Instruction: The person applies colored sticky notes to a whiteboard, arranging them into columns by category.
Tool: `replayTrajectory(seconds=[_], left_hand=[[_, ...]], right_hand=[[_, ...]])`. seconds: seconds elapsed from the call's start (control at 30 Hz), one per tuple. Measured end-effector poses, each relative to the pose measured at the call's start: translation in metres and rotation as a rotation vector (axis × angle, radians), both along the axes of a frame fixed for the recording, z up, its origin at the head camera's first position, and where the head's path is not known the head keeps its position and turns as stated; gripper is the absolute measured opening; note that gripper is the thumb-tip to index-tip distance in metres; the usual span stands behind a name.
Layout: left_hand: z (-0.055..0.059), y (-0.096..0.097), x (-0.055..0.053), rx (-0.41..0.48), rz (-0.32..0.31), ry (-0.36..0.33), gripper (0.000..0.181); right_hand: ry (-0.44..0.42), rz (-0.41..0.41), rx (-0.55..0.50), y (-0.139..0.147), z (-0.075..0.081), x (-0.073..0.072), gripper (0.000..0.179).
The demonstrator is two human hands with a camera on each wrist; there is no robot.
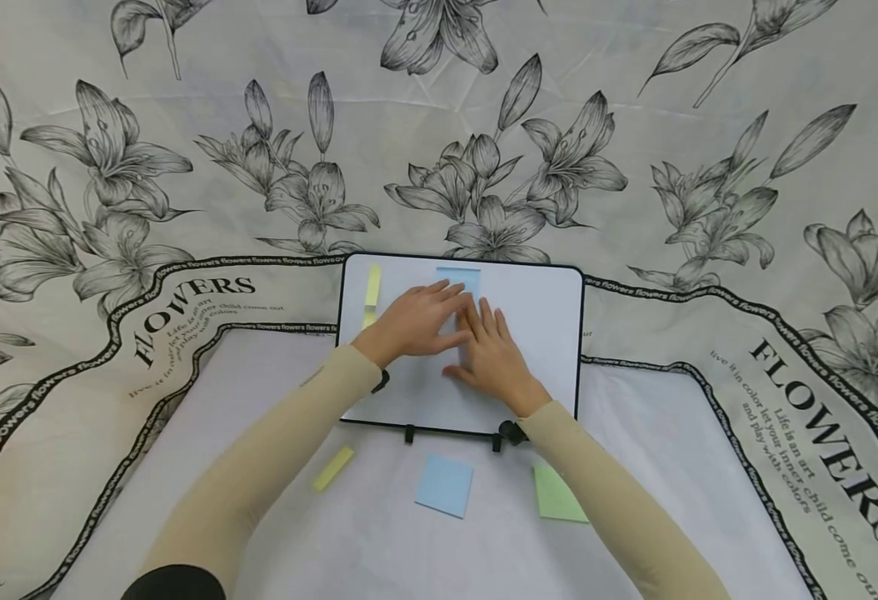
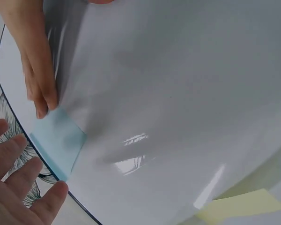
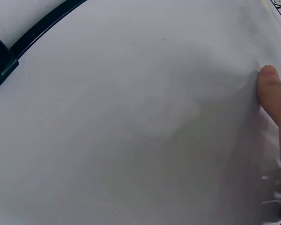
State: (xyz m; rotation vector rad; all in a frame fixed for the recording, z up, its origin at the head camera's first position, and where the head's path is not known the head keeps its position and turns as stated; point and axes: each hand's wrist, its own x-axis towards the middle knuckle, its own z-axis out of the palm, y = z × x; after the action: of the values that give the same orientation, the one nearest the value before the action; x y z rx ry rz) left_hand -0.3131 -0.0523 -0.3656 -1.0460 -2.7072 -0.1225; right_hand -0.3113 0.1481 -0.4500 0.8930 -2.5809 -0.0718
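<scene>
A whiteboard (image 1: 409, 392) with a thin black frame stands tilted up ahead of me. A light blue sticky note (image 1: 459, 274) lies on it at the top middle, partly covered by my hands in the head view. My left hand (image 1: 420, 321) reaches across from the left with its fingers extended; the left wrist view has those fingertips close to the note's top end. My right hand (image 1: 495, 354) lies along the board with straight fingers, their tips at the note's lower end. In the right wrist view, the right thumb (image 3: 274, 96) rests on the white surface. Neither hand grips anything.
Yellow sticky strips (image 1: 374, 287) run down the board's left side. On the white tablecloth in front lie a yellow strip pad (image 1: 333, 468), a blue note pad (image 1: 444, 486) and a green note pad (image 1: 559, 496), partly behind the right sleeve. A flower-printed cloth (image 1: 439, 108) hangs behind.
</scene>
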Motion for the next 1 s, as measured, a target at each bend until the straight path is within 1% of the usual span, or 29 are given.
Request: replayTrajectory(seconds=[0.03, 0.13, 0.27, 0.3, 0.5, 0.57, 0.8, 1.0], left_hand=[[0.002, 0.004, -0.003, -0.008, 0.007, -0.008, 0.071], [0.005, 0.015, -0.010, -0.024, 0.023, -0.031, 0.073], [0.004, 0.026, -0.019, -0.025, 0.038, -0.070, 0.074], [0.004, 0.028, -0.021, -0.025, 0.041, -0.081, 0.074], [0.004, 0.037, -0.032, -0.027, 0.057, -0.150, 0.078], [0.003, 0.037, -0.034, -0.027, 0.057, -0.162, 0.079], [0.000, 0.032, -0.039, -0.055, 0.064, -0.151, 0.080], [-0.003, 0.026, -0.042, -0.097, 0.099, -0.118, 0.081]], right_hand=[[-0.014, -0.005, -0.001, 0.000, 0.000, 0.000, 0.113], [-0.017, -0.004, -0.005, 0.002, -0.001, -0.001, 0.114], [0.015, 0.025, -0.028, 0.004, -0.002, -0.001, 0.114], [0.010, 0.026, -0.032, 0.004, -0.003, -0.001, 0.114], [-0.034, -0.001, -0.014, 0.003, -0.004, -0.001, 0.114], [-0.030, -0.006, -0.006, 0.003, -0.004, -0.001, 0.114], [0.025, -0.006, 0.005, 0.002, -0.004, 0.003, 0.116], [0.017, -0.018, 0.010, 0.001, -0.001, 0.003, 0.123]])
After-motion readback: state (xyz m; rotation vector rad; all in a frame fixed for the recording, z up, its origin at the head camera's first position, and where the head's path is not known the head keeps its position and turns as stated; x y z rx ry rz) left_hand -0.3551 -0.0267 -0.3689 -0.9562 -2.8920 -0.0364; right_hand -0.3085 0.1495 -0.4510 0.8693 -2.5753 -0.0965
